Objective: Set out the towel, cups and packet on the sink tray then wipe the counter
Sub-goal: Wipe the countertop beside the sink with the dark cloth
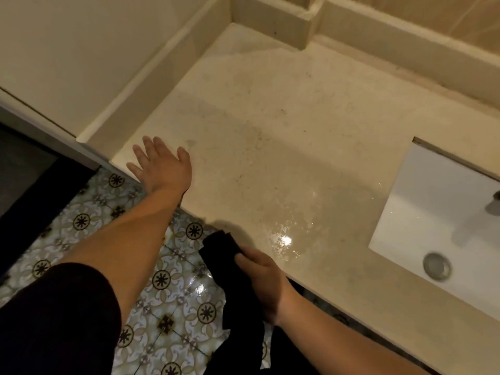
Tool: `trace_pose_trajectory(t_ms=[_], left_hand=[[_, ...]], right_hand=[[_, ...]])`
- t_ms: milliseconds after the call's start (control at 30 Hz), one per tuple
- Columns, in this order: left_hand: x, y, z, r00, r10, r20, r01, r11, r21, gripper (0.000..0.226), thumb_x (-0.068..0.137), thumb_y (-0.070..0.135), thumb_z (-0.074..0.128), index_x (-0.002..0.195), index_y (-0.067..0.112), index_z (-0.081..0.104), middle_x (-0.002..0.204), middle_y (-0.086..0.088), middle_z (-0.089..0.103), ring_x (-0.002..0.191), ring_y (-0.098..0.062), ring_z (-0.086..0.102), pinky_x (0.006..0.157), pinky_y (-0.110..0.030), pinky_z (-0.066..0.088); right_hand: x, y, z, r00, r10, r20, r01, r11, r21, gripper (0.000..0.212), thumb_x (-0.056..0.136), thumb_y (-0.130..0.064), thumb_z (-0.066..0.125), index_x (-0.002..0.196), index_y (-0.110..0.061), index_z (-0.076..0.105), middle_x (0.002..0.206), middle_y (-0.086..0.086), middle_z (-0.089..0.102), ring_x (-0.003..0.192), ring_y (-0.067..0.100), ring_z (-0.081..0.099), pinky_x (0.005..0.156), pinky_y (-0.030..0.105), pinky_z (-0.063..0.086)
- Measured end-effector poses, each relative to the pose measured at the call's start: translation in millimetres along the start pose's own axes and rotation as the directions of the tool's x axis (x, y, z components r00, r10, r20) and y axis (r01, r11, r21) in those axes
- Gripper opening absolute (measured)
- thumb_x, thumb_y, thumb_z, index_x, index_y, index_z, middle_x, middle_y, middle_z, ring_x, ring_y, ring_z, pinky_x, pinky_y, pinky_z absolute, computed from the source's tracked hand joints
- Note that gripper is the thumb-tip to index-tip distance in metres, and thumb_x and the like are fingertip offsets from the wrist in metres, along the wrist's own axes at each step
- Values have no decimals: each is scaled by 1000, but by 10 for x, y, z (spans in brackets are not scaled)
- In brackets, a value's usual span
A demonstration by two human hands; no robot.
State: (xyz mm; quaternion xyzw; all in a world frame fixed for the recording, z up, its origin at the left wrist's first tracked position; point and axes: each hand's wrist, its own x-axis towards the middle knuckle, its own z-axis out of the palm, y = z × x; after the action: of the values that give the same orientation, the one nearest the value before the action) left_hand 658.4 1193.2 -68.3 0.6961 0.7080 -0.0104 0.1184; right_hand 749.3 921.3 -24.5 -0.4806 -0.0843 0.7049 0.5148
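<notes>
A beige stone counter (270, 136) fills the middle of the view, with a wet shiny patch near its front edge. My left hand (162, 166) lies flat and open on the counter's front left corner, fingers spread. My right hand (262, 277) sits at the counter's front edge, shut on a black cloth (232, 280) that hangs down over the floor. No towel, cups, packet or tray are in view.
A white sink basin (422, 212) with a metal drain (437, 266) is set into the counter at the right. A raised beige ledge (270, 20) runs along the back and left. Patterned floor tiles (167, 280) lie below the counter edge.
</notes>
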Motion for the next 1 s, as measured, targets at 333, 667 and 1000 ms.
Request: trace_pose_trajectory(t_ms=[333, 667, 1000], left_hand=[[-6, 8, 20, 999, -2, -51, 4, 999, 37, 76, 93, 54, 19, 153, 8, 17, 163, -11, 11, 148, -33, 5, 116, -60, 4], [3, 120, 105, 999, 46, -26, -44, 995, 93, 76, 94, 53, 16, 150, 3, 18, 161, -17, 12, 147, -36, 6, 115, -61, 8], [-123, 279, 65, 971, 229, -72, -223, 971, 85, 69, 97, 47, 20, 147, 2, 27, 158, -21, 21, 146, -37, 14, 114, -58, 14]], right_hand=[[-124, -1925, -1218, 887, -351, -300, 427, 872, 241, 36, 98, -25, 47, 131, -14, 56, 111, 10, 66, 90, 24, 64, 80, 40, 49], [739, -3140, -2717, 528, -826, -196, -16, 220, -975, 40, 102, -18, 42, 140, -17, 50, 142, 6, 53, 128, 25, 48, 103, 25, 32], [1054, -3013, -2866, 741, -650, 171, -69, -326, -943, 36, 93, -2, 51, 128, 4, 51, 142, 26, 47, 121, 44, 47, 96, 52, 42]])
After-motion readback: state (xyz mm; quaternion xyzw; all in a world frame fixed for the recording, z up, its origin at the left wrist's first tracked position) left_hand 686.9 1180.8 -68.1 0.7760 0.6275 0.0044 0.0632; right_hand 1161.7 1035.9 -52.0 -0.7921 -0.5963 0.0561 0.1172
